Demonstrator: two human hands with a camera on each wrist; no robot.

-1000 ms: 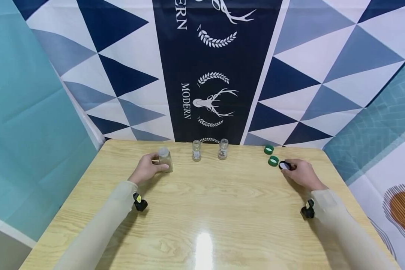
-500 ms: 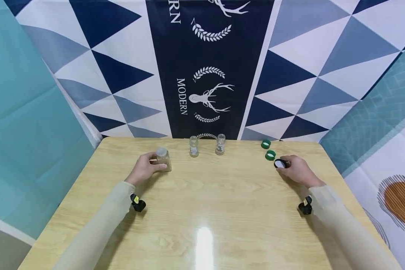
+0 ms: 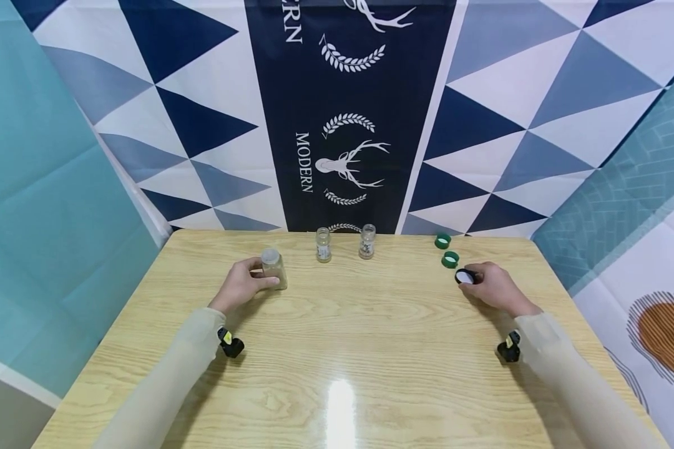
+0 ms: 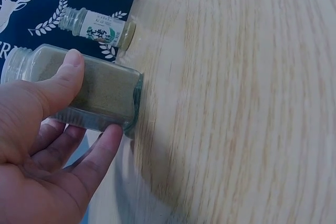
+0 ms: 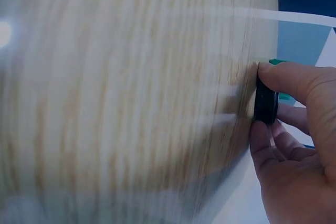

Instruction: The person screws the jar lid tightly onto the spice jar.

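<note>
At the left of the table, my left hand [image 3: 240, 285] grips a clear glass spice jar [image 3: 274, 269] holding grey-brown powder. In the left wrist view the thumb lies along one side of that jar [image 4: 100, 85], fingers on the other, and its threaded neck shows. On the right, my right hand [image 3: 497, 287] pinches a round black lid [image 3: 465, 276], whose white inside faces up. The right wrist view has the lid [image 5: 266, 100] edge-on between thumb and fingers, at the tabletop; whether it touches the wood I cannot tell.
Two smaller glass jars [image 3: 322, 245] [image 3: 367, 242] with labels stand uncapped near the table's back edge. Two green lids [image 3: 442, 241] [image 3: 450, 259] lie just beyond the black one. Patterned cloth [image 3: 342, 93] hangs behind the wooden table [image 3: 337, 330].
The head view has shifted slightly. Both hands keep their hold, the left on the spice jar and the right on the black lid, with no clear movement over the table.
</note>
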